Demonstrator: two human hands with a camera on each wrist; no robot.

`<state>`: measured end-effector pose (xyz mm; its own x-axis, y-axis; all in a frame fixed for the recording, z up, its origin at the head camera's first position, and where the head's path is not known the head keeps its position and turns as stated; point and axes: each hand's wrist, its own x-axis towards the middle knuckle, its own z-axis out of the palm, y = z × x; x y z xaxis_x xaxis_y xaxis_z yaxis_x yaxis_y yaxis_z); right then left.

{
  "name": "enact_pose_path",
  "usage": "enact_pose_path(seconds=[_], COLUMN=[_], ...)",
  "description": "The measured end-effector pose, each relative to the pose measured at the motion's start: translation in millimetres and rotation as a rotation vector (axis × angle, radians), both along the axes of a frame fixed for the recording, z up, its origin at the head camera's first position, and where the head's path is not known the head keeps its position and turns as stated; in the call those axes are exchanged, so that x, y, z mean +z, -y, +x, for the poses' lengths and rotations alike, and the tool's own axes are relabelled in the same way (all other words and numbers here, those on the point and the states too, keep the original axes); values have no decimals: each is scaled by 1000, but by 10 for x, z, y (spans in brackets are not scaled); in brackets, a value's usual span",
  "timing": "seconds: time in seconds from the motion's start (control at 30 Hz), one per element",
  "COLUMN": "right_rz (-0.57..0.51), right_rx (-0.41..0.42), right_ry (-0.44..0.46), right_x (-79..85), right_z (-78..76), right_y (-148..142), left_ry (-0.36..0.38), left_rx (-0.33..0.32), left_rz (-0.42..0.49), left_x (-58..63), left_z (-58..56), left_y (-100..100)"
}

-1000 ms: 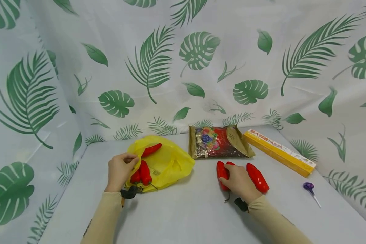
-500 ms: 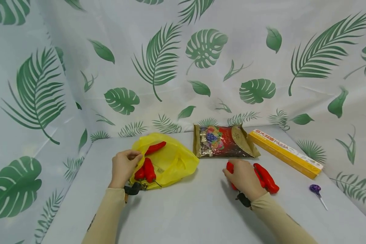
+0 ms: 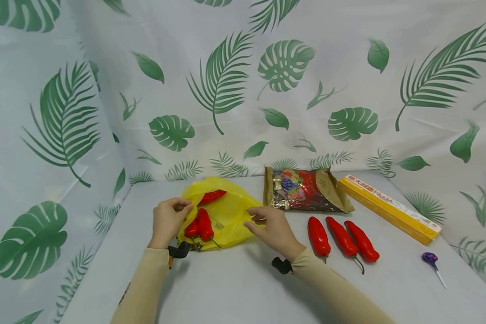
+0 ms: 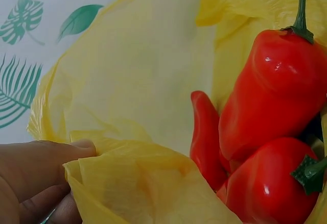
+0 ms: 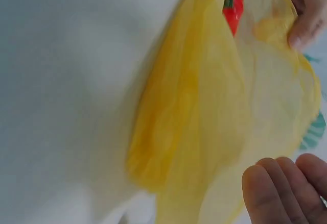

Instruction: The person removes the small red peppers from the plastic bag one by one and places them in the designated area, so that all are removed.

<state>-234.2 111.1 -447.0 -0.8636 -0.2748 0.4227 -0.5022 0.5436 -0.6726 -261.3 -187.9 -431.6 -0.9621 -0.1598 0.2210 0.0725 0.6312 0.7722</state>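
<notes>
A yellow plastic bag (image 3: pixel 232 227) lies with its mouth spread, and several red chili peppers, such as one pepper (image 3: pixel 205 225) in front, rest inside it. My left hand (image 3: pixel 170 221) pinches the bag's left rim between thumb and fingers; the left wrist view shows that folded edge (image 4: pixel 138 178) close up. At the bag's right side my right hand (image 3: pixel 277 229) hovers, thumb apart from the fingers. Nothing shows in its grasp, and in the right wrist view its fingers (image 5: pixel 265 191) overlap the bag; whether they touch it I cannot tell.
Three red peppers lie on the white table right of my right hand: a left one (image 3: pixel 319 237), a middle one (image 3: pixel 342 237) and a right one (image 3: pixel 362 241). Behind them are a brown-gold candy packet (image 3: pixel 308 191) and a yellow pasta box (image 3: pixel 389 209). A purple lollipop (image 3: pixel 430 258) lies far right.
My right hand has left the loose peppers and moved left to the bag, uncovering all three. My left hand keeps its pinch on the rim. The head view has turned slightly left.
</notes>
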Motion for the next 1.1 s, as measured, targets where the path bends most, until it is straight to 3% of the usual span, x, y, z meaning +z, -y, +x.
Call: enact_pose_path(seconds=[0.1,0.27,0.43,0.57,0.83,1.1], right_rz=[10,88,118,113,57,-3], right_rx=[68,112,72,19,19,52], right_ry=[85,206,338,379,444,479], right_x=[12,-47,-162,-258,-291,-267], right_z=[-110,-343,-517,-607,-660,-626], right_y=[243,626,910,1074,1263,1223], left_ry=[-5,-9,-7,2,19,-2], left_rx=[-4,-7,-18,-13,-8,10], left_rz=[7,12,25,17,19,6], left_x=[11,-5,-21,-41,-72,-87], left_z=[-12,-28,-30,-25,-2,-5], left_y=[-13,-26,-47,-56,-39,46])
